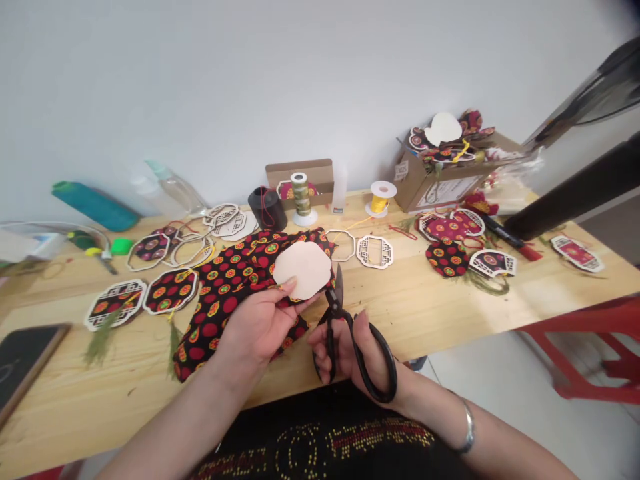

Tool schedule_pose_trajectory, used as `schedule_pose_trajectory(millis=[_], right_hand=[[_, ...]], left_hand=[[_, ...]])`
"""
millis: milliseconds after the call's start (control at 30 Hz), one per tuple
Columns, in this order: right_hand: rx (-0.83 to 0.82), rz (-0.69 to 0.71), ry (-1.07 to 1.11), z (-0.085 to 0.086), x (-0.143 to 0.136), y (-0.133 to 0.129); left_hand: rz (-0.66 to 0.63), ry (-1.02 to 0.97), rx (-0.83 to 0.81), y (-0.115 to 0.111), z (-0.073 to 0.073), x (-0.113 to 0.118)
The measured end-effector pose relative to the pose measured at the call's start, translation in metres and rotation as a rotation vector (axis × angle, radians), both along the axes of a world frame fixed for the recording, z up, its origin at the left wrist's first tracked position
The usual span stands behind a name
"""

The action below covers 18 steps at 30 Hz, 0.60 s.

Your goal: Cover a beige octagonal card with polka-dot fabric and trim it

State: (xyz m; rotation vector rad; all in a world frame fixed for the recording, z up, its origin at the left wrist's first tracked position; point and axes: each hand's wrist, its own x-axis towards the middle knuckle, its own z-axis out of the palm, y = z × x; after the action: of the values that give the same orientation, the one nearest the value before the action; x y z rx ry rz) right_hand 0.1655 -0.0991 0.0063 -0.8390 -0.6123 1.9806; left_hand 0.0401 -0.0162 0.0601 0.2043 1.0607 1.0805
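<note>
My left hand (263, 320) pinches a white scalloped panel (303, 270) against black fabric with red and orange round patterns (220, 300). The thumb lies on the panel's lower edge, and the other fingers are partly hidden beneath. In my right hand (360, 350) are black-handled scissors (383, 377), their blades apart and pointing up beside the panel's right edge. Some cloth shows at the blades; whether they touch it is hard to tell. The fabric spreads over the table to the left of the panel.
On the wooden table (400, 327) are finished ornaments (170, 291), cut-out frames (375, 252), a yellow thread spool (381, 200), a black spool (267, 208) and a phone (25, 360). A filled cardboard box (435, 183) stands at the back right. A red stool (590, 327) is beyond the front edge.
</note>
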Motion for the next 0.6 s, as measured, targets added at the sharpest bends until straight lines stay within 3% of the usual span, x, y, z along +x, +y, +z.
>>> schedule_pose_trajectory(millis=[200,400,600], right_hand=[[0.036,-0.058,-0.108,-0.008,-0.003,0.003],[0.183,-0.047,-0.266,-0.020,0.000,0.000],[0.212,-0.040,-0.301,-0.021,0.001,-0.004]], left_hand=[[-0.008,0.013,-0.047,-0.003,-0.002,-0.001],[0.019,-0.006,-0.047,-0.003,-0.004,0.002],[0.061,-0.018,-0.085,-0.004,-0.004,0.003]])
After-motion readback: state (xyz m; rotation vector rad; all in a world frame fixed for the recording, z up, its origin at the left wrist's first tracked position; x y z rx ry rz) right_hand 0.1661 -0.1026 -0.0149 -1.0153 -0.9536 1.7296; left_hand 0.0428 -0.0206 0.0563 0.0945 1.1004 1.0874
